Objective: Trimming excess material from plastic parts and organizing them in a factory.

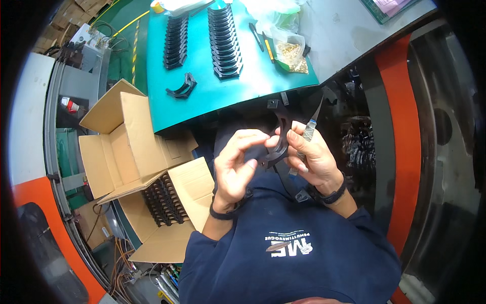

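In front of my chest, a black curved plastic part [284, 120] is held up, with a small flat tab at its top end. My right hand [315, 156] is closed, its thumb and fingers gripping the part's right side. That same hand also holds a knife [309, 130] with a tape-wrapped handle and a narrow pointed blade aimed up and away. My left hand [235, 164] is at the part's left side, fingertips at its edge, thumb apart from the fingers; whether the fingertips press on it is hard to tell.
On the green-topped table [197, 111] lie two rows of black curved parts [225, 45], one loose curved part [183, 86], pens [256, 37] and a bag of brass-coloured pieces [291, 53]. At left stand an open carton [121, 147] and another carton [195, 185] filled with black parts.
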`<state>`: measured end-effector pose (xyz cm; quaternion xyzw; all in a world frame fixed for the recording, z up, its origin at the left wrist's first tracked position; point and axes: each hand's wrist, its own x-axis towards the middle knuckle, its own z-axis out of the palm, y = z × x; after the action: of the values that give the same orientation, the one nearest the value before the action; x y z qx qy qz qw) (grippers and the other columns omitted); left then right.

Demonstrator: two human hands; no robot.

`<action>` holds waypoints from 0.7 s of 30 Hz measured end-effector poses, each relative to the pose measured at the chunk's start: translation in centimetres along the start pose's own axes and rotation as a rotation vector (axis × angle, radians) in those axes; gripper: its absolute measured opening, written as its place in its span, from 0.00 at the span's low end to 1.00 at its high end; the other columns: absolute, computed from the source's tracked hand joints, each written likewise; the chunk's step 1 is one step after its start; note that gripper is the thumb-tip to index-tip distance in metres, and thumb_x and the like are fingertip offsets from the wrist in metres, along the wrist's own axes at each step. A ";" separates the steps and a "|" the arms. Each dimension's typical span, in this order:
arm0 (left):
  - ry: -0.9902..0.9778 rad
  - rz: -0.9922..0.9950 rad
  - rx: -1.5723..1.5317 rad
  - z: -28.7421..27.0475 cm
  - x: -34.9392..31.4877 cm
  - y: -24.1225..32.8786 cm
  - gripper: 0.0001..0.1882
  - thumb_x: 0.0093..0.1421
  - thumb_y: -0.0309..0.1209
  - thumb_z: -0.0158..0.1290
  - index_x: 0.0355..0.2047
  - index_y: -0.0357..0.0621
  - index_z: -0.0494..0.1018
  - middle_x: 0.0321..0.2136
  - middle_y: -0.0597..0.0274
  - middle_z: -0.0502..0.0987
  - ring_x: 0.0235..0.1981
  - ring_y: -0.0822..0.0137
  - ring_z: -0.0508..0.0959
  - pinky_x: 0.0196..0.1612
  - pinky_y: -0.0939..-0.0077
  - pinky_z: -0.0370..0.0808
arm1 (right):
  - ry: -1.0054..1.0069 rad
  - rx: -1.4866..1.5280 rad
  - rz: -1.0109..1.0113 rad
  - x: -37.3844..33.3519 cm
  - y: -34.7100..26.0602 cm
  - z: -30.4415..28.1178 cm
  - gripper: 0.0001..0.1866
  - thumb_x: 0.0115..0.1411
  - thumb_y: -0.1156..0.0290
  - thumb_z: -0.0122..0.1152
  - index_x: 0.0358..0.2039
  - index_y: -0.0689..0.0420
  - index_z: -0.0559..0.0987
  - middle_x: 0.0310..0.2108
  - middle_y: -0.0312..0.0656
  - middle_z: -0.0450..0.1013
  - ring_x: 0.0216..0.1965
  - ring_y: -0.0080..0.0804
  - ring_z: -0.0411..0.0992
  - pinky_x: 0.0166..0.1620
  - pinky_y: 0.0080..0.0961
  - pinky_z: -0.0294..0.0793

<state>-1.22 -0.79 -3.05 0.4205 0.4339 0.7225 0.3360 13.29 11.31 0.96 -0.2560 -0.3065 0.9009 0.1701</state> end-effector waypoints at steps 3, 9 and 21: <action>0.021 0.014 0.167 1.6 0.2 0.8 0.25 0.42 0.11 0.57 0.44 0.40 0.77 0.50 0.50 0.69 0.50 0.58 0.73 0.53 0.68 0.71 | 0.035 0.035 0.009 -0.2 0.2 0.2 0.09 0.64 0.66 0.59 0.37 0.59 0.75 0.24 0.33 0.73 0.11 0.14 0.60 0.15 0.12 0.57; 0.030 0.028 0.010 1.0 0.1 -0.5 0.17 0.46 0.19 0.66 0.38 0.43 0.81 0.49 0.54 0.70 0.49 0.61 0.73 0.53 0.67 0.71 | -0.011 -0.030 0.004 -0.3 1.0 0.1 0.11 0.64 0.64 0.59 0.35 0.60 0.75 0.22 0.33 0.72 0.11 0.15 0.61 0.15 0.13 0.57; 0.043 0.006 -0.200 0.2 -0.4 -0.5 0.10 0.52 0.23 0.64 0.36 0.41 0.81 0.44 0.56 0.74 0.46 0.63 0.74 0.48 0.73 0.74 | 0.011 -0.236 -0.106 -0.9 1.6 0.6 0.12 0.64 0.65 0.60 0.38 0.62 0.76 0.23 0.34 0.72 0.14 0.13 0.60 0.18 0.11 0.58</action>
<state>-0.83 -0.83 -3.58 0.3703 0.3655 0.7722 0.3648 13.48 9.39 0.67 -0.2626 -0.4224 0.8469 0.1880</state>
